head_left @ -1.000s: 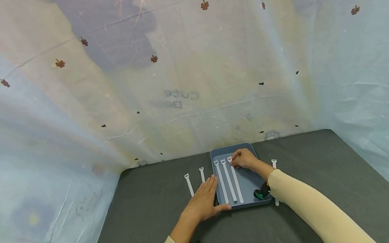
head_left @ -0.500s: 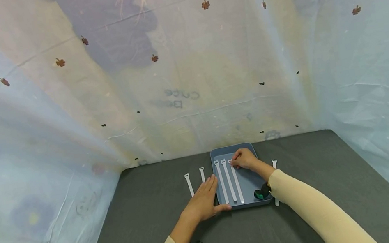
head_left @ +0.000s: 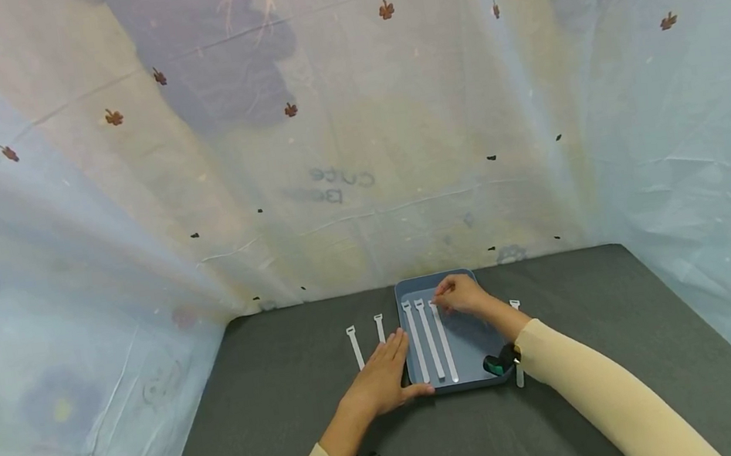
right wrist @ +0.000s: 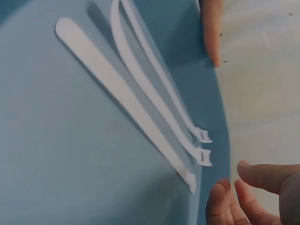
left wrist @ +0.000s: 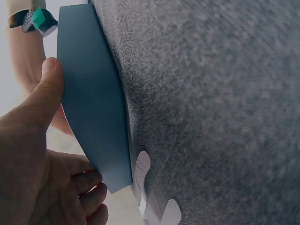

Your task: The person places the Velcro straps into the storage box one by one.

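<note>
A shallow blue-grey tray holds three white slotted cable straps, side by side and roughly lengthwise: a left strap, a middle strap and a right strap. My left hand rests against the tray's left side, thumb at the near corner; in the left wrist view the thumb lies along the rim. Over the far part of the tray is my right hand, near the right strap's head. In the right wrist view its fingers are parted and apart from the rightmost strap.
Two more straps lie on the dark cloth-covered table left of the tray: an outer strap and an inner strap. Another strap lies to the right, partly hidden by my right forearm. A patterned curtain hangs behind.
My right hand has let go of the right strap's head and shifted slightly right, its forearm swinging right. The strap lies in the tray. My left hand has stayed still.
</note>
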A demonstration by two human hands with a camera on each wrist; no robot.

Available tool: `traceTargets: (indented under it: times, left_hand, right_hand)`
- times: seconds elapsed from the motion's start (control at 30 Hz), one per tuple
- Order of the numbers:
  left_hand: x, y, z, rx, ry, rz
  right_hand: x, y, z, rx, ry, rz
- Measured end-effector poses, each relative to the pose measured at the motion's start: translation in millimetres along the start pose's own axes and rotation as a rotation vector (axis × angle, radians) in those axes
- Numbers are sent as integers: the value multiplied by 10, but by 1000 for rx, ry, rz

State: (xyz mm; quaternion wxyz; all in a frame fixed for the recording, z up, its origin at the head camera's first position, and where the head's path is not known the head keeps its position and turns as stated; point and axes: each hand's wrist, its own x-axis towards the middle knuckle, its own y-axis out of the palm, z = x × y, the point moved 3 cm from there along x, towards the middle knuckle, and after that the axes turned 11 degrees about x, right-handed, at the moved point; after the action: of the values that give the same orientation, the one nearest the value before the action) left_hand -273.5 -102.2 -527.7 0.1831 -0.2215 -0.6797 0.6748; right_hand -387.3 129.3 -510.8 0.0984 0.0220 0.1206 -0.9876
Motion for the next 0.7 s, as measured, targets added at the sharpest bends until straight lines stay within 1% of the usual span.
traceTargets:
  times: [0.07,0.23,0.47,0.7]
  left_hand:
    - [3,5,3,1,0,0]
    - [3,12,5,-3,1,0]
    - [-3,5,6,-12,9,-8]
    - [2,7,7,-10,8,-13]
  right_hand:
    - [-36,-26,23,-9,-7,16]
    - [-149,-99,66,-16,-21,17]
    - [-326,-204,117,28,-23,-3]
    - [-458,-332,143,25,-63,-20]
